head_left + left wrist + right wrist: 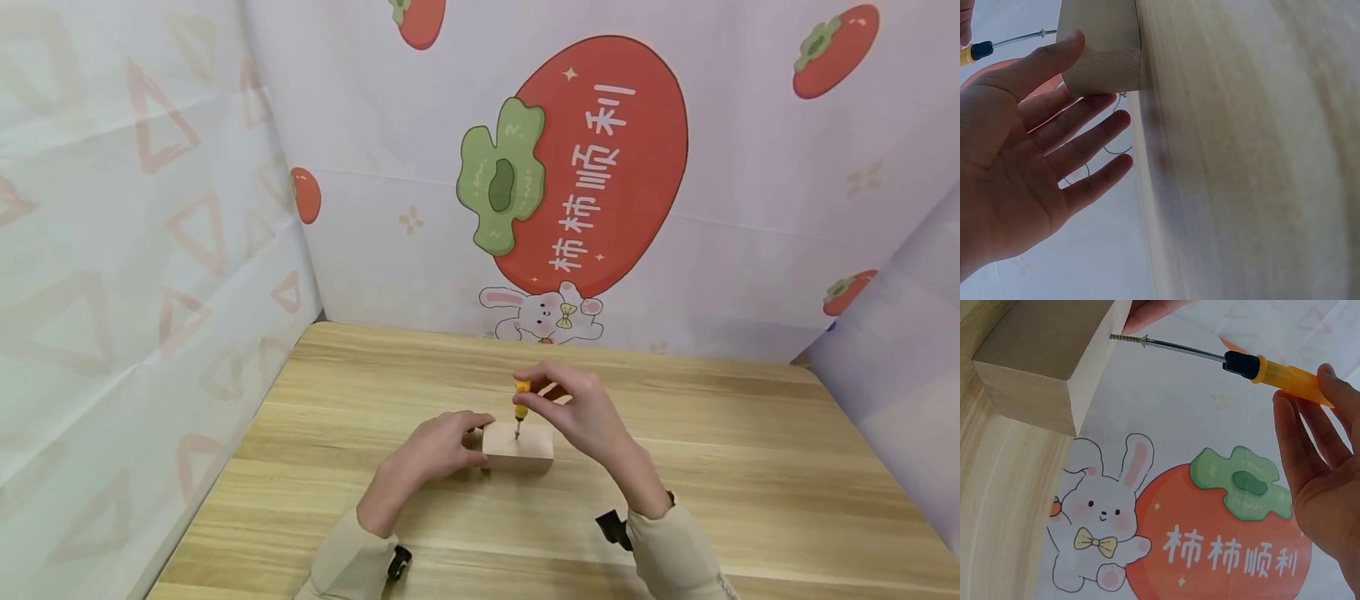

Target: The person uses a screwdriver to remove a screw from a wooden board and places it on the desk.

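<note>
A pale wooden block [525,460] lies on the table, its left end held between the thumb and fingers of my left hand [437,447]. In the left wrist view the thumb [1054,55] lies against one face of the block, with other fingers spread below. My right hand [588,414] pinches the yellow handle of a screwdriver [1291,382] near its end. The screwdriver stands nearly upright over the block's top. Its metal tip meets the head of a threaded screw [1127,339], whose point is at the block's upper face; much of the thread shows.
The wood-grain table [720,467] extends around the block. Behind it hangs a white cloth [360,250] printed with persimmons and a rabbit; more cloth panels stand at left and right. Black straps with small mounts [615,529] sit at both wrists.
</note>
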`<state>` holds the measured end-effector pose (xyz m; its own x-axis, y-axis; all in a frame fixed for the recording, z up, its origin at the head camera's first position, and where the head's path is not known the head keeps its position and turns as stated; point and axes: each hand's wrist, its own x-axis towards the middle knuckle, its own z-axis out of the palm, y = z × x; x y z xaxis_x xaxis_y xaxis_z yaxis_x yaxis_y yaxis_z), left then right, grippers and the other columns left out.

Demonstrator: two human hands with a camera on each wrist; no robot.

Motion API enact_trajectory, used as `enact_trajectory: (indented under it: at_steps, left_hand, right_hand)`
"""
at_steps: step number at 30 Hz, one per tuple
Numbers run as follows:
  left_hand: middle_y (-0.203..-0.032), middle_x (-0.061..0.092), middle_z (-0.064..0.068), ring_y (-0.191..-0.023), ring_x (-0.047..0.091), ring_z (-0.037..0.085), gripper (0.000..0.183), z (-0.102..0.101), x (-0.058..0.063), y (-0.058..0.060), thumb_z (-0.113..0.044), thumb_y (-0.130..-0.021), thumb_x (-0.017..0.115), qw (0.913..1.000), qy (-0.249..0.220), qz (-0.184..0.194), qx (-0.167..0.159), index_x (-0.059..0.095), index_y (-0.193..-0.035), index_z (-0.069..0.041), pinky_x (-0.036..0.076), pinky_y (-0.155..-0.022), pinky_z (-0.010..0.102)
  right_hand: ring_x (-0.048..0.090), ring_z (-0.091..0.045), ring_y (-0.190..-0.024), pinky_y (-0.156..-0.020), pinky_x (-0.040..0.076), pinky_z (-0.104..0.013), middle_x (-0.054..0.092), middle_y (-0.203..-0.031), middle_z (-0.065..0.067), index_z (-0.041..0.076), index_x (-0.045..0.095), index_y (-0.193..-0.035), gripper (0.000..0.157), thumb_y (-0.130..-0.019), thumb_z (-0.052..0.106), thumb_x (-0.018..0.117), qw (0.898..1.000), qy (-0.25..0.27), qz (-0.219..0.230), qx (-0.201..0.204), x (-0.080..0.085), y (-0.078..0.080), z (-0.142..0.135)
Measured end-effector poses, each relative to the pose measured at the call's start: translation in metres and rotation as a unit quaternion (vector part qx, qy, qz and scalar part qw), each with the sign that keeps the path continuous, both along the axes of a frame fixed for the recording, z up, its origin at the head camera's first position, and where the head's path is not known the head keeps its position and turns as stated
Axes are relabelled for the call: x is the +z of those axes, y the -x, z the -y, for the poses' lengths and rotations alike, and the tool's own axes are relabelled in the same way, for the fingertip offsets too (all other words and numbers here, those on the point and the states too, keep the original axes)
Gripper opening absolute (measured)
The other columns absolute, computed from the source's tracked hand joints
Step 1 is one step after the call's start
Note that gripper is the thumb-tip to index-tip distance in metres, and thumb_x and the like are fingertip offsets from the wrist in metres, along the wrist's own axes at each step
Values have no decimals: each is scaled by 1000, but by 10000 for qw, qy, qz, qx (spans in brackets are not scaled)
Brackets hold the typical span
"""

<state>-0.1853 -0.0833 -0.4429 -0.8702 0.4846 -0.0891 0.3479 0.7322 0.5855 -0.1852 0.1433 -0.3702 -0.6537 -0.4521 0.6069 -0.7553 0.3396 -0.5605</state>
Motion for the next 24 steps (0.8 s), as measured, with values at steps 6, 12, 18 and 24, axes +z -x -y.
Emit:
enact_trajectory:
  at_steps: [6,12,18,24]
  left_hand:
    - [-133,65,4,-119,63,25,58,0,0,0,-32,-87,77,10000,2,-39,-41,58,-139,-15,51,-97,45]
    - [-133,65,4,-119,63,24,58,0,-2,0,-31,-86,77,10000,-1,-29,-52,58,-139,-15,51,-97,44]
    - [-132,65,4,-118,64,24,58,0,-2,0,-30,-87,76,10000,4,-20,-70,58,-139,-15,51,-97,44]
    - [-133,65,4,-118,64,24,58,0,-1,0,-31,-87,76,9999,43,-91,-63,58,-139,-15,52,-96,44]
  right_hand:
    - [71,-11,-79,-66,59,-28,75,-94,-3,11,74,-106,26,-81,2,79,9988,80,362,328,2,5,-6]
    - [70,-11,-85,-70,59,-30,74,-97,-5,10,73,-105,21,-85,2,75,9938,89,813,751,2,11,-15]
    - [70,-12,-80,-70,59,-28,74,-99,-7,9,74,-108,25,-85,0,74,9930,210,985,624,0,11,-16]
    - [68,-9,-76,-64,58,-25,72,-92,-1,10,74,-107,32,-77,4,83,9990,108,-177,-397,-2,-1,0]
